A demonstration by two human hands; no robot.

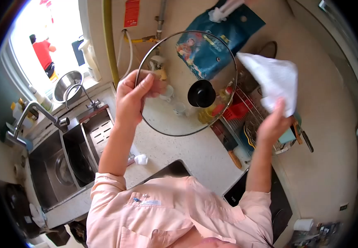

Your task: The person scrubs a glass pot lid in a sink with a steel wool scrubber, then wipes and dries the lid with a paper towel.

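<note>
My left hand (134,96) grips the left rim of a round glass pot lid (175,120) with a black knob (201,93), holding it up in the air above the counter. My right hand (275,124) is raised to the right of the lid and pinches a white cloth (272,78), which hangs spread out just beyond the lid's right edge. The cloth and the lid are close but I cannot tell if they touch.
Below lie a steel double sink (69,153) with a faucet (38,113), a speckled counter (195,153), a wire dish rack (253,120), a knife (228,144), a crumpled white wad (141,159) and a black cooktop (280,202). A blue bag (224,35) hangs on the wall.
</note>
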